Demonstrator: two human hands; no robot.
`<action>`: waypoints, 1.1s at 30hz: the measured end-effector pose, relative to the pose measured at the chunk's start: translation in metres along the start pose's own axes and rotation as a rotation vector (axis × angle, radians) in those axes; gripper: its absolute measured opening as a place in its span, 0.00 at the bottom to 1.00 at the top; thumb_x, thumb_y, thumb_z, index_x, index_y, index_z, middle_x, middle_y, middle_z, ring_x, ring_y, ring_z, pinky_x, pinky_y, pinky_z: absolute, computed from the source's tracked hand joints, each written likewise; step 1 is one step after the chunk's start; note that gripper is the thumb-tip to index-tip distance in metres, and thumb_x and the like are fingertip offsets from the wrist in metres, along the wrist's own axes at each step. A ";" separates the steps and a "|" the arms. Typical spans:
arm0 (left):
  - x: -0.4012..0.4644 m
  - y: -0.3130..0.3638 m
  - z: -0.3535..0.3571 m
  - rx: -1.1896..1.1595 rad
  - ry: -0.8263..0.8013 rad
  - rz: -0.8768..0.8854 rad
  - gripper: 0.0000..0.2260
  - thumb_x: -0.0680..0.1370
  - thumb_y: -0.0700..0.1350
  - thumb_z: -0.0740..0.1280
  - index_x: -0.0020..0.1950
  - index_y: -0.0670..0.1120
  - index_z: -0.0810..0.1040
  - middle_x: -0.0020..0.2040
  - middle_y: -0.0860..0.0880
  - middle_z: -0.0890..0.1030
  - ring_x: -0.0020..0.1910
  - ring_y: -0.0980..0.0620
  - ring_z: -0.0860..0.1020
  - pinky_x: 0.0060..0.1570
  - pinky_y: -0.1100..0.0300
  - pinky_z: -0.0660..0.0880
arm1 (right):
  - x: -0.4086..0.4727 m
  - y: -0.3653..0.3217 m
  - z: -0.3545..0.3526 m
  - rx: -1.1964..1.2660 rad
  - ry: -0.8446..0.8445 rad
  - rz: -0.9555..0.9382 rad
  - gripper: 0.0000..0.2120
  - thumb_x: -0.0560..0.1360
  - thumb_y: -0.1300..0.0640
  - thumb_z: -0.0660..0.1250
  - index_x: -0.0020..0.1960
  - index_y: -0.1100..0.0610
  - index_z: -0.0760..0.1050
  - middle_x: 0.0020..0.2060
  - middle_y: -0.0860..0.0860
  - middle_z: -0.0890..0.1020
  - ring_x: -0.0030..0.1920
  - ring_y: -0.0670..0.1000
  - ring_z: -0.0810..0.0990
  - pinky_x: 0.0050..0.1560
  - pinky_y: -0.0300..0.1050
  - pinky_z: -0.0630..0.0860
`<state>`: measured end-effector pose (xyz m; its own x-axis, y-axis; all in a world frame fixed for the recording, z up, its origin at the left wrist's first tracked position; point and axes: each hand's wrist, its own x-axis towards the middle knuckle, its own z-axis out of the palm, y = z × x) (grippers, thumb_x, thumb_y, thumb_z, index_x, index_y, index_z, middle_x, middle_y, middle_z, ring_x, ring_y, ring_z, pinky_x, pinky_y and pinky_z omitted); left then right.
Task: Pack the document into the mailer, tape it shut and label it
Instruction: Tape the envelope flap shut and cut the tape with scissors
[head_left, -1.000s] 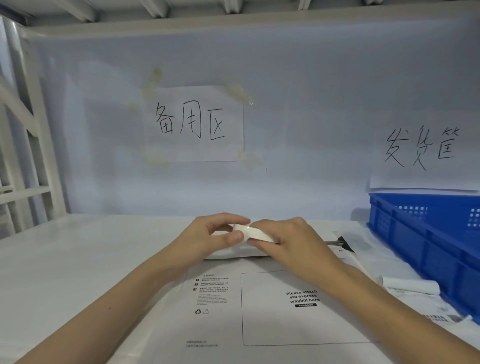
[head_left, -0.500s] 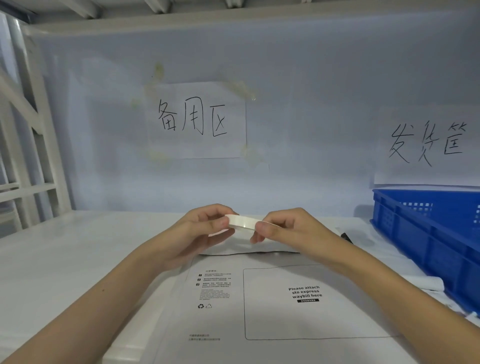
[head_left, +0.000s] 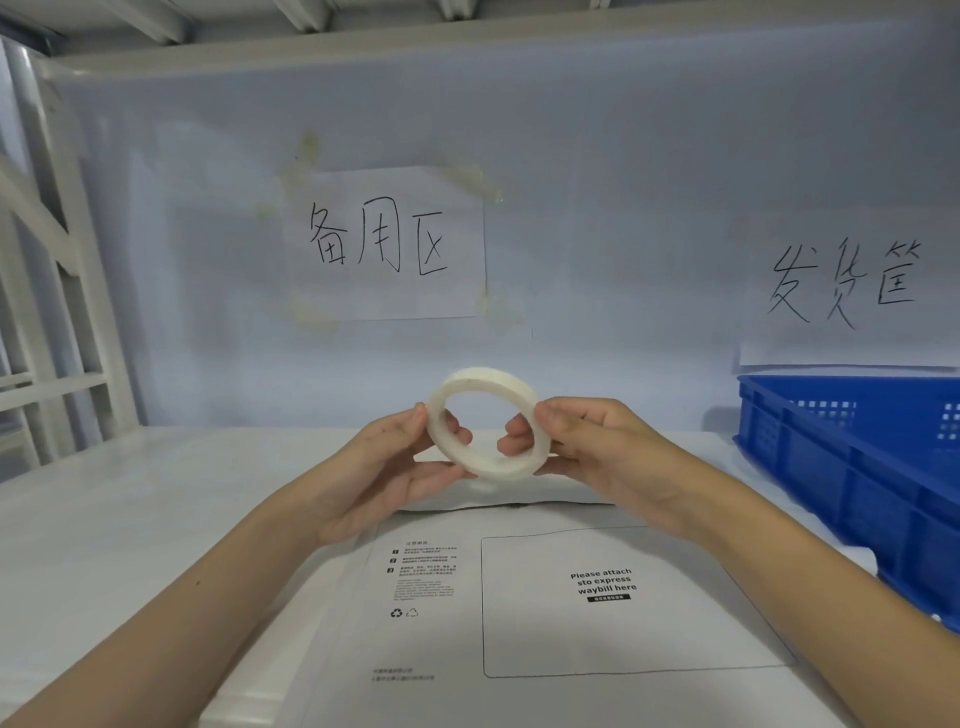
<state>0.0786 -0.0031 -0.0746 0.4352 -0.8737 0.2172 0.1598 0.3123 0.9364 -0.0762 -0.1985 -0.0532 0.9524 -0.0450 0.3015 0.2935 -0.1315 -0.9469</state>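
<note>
A white roll of tape (head_left: 470, 382) is held up above the table, tilted so its open centre faces me. My left hand (head_left: 387, 470) grips its left side with thumb on the rim and fingers inside the ring. My right hand (head_left: 597, 452) pinches its right side the same way. Below the hands a white mailer (head_left: 545, 613) lies flat on the white table (head_left: 130, 519), with a printed box reading "Please attach sto express waybill here". Its far end is folded over. The document is not visible.
A blue plastic crate (head_left: 857, 467) stands at the right edge of the table. Two handwritten paper signs (head_left: 384, 244) hang on the back wall. A white metal frame (head_left: 47, 312) rises at the left.
Both hands have lifted the tape roll from just above the mailer's far end and tipped it from flat to nearly upright. The camera view has shifted slightly up.
</note>
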 end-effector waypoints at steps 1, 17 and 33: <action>0.000 0.000 0.002 -0.024 0.023 -0.016 0.19 0.73 0.54 0.74 0.53 0.40 0.81 0.54 0.44 0.81 0.55 0.40 0.82 0.57 0.53 0.80 | 0.000 0.000 0.000 0.046 -0.007 0.018 0.16 0.75 0.50 0.66 0.54 0.61 0.81 0.50 0.57 0.86 0.53 0.51 0.84 0.58 0.44 0.78; 0.003 -0.001 0.006 0.434 0.380 0.028 0.07 0.80 0.44 0.67 0.56 0.45 0.81 0.53 0.46 0.82 0.37 0.50 0.78 0.38 0.60 0.79 | -0.001 -0.002 0.008 -0.145 0.117 0.023 0.09 0.78 0.55 0.66 0.52 0.61 0.74 0.39 0.58 0.86 0.41 0.53 0.85 0.46 0.37 0.79; 0.006 -0.018 0.025 0.850 0.348 0.344 0.05 0.75 0.41 0.73 0.46 0.52 0.83 0.44 0.54 0.84 0.37 0.57 0.79 0.44 0.62 0.75 | 0.012 0.027 0.024 -0.845 0.161 -0.082 0.09 0.74 0.42 0.66 0.49 0.45 0.78 0.30 0.44 0.83 0.33 0.46 0.80 0.43 0.50 0.78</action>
<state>0.0563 -0.0233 -0.0831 0.5973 -0.5838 0.5499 -0.6567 0.0376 0.7532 -0.0547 -0.1784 -0.0778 0.8888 -0.1346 0.4381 0.1403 -0.8300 -0.5398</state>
